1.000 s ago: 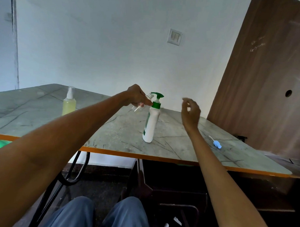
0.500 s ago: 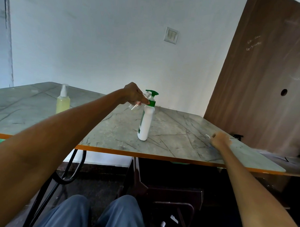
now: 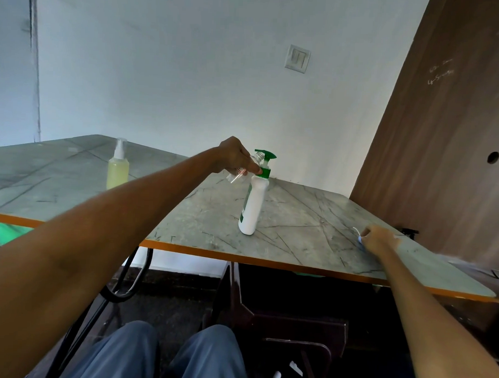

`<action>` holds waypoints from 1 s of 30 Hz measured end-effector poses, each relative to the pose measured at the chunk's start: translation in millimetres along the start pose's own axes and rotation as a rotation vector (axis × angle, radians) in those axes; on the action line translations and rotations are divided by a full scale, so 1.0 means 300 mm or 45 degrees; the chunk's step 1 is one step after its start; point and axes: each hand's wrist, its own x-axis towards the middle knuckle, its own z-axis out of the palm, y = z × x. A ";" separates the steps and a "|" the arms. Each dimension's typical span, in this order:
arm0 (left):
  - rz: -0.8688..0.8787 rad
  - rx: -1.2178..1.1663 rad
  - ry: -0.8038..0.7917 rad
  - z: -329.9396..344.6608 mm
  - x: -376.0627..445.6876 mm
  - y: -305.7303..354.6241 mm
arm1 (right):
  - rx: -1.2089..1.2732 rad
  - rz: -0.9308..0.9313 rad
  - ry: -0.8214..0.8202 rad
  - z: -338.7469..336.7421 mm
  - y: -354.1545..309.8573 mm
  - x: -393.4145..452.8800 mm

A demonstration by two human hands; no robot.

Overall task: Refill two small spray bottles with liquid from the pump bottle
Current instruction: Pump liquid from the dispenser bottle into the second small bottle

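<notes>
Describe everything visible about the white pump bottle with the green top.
The white plastic pump bottle with a green collar and green pump head stands on the grey marbled table, capped and leaning in this wide-angle view. A green label edge shows on its left side. The left hand holds a small clear bottle at its spout.

- A plain, sparsely furnished room, more a back room or spare work corner than a kitchen or lab; which building it belongs to cannot be told.
- Bare white painted wall [image 3: 176, 73] behind the left grip [image 3: 235, 160], with one switch plate [image 3: 297, 59] above and right of it.
- A brown wooden door [image 3: 448, 139], marked with chalk-like scribbles, stands beyond the right grip [image 3: 378, 240].
- The table [image 3: 298, 218] below both grips has a scratched grey marble-pattern top with an orange edge.
- Dark chair frames [image 3: 294, 326] and a dark floor lie beneath the grips.
</notes>
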 end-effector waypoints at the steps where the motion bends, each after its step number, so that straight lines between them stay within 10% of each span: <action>1: -0.003 -0.011 0.001 0.001 0.000 -0.001 | -0.011 -0.002 0.003 0.005 0.000 0.008; 30: -0.030 -0.077 0.022 0.004 -0.019 -0.006 | 0.417 -0.218 -0.240 -0.003 -0.295 -0.123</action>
